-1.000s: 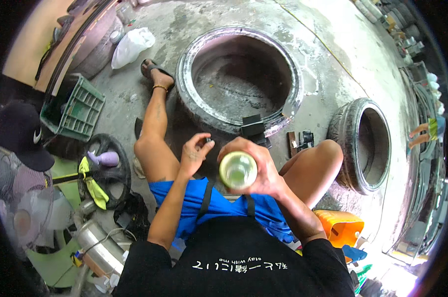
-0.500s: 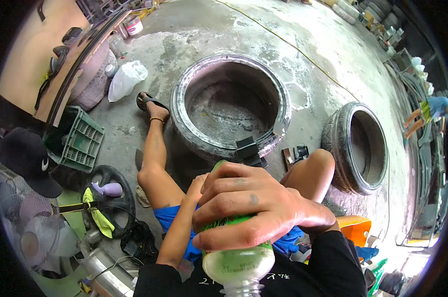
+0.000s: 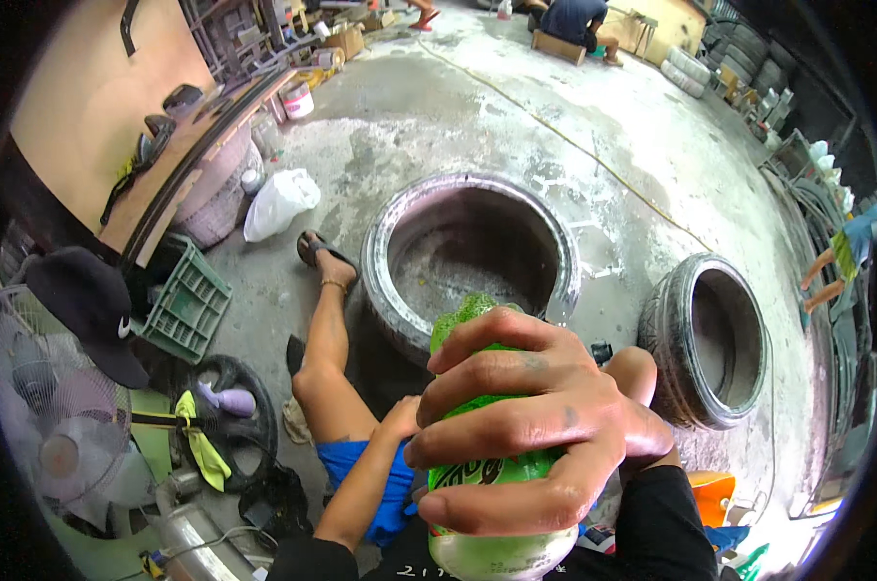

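My right hand [image 3: 530, 416] is wrapped around a green plastic bottle [image 3: 472, 315]. Held close to the camera, the bottle has its base pointing away from me and its lower part running toward the bottom edge of the view, where its neck is out of sight. My left hand [image 3: 400, 418] is low beside my left thigh; its fingers are hidden behind the bottle and right hand. Beyond them a large worn tyre [image 3: 388, 300] lies on its side between my legs, partly covered by the bottle and hand.
A second tyre [image 3: 666, 349] stands to the right. At left are a green crate [image 3: 188, 310], a fan [image 3: 65, 441], a black cap [image 3: 85, 310] and a white plastic bag [image 3: 281, 205]. A yellowish hose [image 3: 564, 140] crosses the floor. Co-workers [image 3: 572, 21] are in the background.
The view has tipped up, showing more of the far floor and people there. The bottle is raised more, its base now in sight and its neck out of the frame.
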Tool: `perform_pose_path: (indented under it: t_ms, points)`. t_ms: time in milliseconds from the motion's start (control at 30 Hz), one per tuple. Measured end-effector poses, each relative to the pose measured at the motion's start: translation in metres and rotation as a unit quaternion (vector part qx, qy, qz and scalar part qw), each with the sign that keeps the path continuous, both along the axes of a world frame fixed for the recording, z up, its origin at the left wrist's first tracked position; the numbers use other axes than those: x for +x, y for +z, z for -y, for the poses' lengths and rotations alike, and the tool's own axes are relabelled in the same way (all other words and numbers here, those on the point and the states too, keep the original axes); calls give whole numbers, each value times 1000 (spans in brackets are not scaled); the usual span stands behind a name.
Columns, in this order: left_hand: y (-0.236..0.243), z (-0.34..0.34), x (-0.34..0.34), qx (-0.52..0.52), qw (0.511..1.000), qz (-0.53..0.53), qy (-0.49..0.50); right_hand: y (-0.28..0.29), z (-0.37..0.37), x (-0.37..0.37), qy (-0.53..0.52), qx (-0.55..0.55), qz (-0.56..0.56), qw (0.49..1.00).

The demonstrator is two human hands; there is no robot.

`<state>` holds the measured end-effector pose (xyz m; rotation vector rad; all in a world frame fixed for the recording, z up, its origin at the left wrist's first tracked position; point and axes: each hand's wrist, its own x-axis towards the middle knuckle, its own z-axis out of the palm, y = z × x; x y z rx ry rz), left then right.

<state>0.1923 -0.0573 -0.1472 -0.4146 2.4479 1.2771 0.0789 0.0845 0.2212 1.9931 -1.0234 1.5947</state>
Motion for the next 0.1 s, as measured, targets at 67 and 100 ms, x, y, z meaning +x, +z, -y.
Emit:
perform_pose_path:
  t_ms: [67, 100]
  points:
    - [-8, -7, 5, 38, 996, 19, 80, 13, -3, -7, -2, -4, -27, 1000]
    - [-12, -4, 0, -26, 997, -75, -7, 21, -3, -7, 9, -5, -42, 999]
